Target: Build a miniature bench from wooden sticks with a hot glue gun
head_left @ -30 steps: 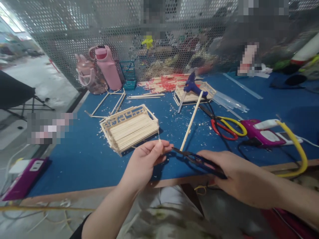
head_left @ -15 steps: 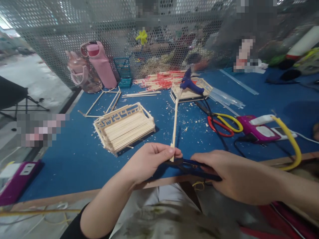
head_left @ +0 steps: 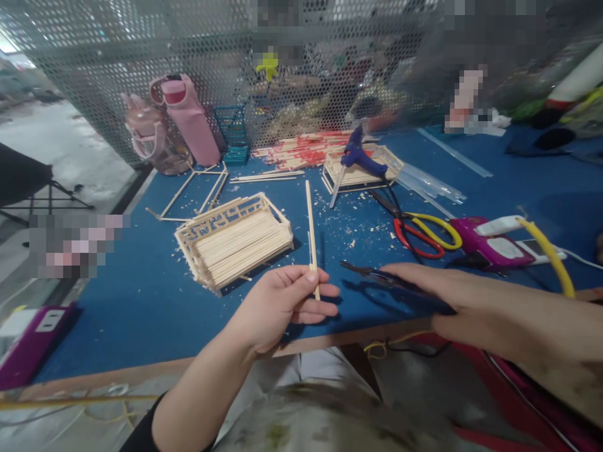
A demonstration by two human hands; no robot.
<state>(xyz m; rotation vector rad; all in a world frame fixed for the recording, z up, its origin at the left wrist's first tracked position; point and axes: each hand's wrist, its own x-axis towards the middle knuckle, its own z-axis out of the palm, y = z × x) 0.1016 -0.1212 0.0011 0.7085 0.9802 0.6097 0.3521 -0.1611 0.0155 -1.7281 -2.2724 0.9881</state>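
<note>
Between the thumb and fingers of my left hand [head_left: 287, 298] stand thin wooden sticks [head_left: 311, 232], upright above the front part of the blue table. My right hand [head_left: 438, 298] grips dark blue-handled cutting pliers [head_left: 381, 276]; their tip points left and is apart from the sticks. Left of the sticks lies a tray-like frame [head_left: 247, 245] built of pale sticks. Farther back, a blue glue gun [head_left: 362, 160] rests on a second stick frame [head_left: 330, 182], with a clear glue stick [head_left: 336, 188] at its rear.
Scissors [head_left: 426, 235] with red and yellow handles lie at the right beside a purple device [head_left: 494, 242]. Red-tipped sticks [head_left: 301, 150] are piled at the back. Pink bottles [head_left: 191, 119] stand back left, near an open stick frame [head_left: 176, 194]. Clear glue sticks [head_left: 433, 179] lie back right.
The pliers have moved right, away from the lower ends of the sticks. My left hand has shifted slightly left with the sticks, and its fingers below are more spread.
</note>
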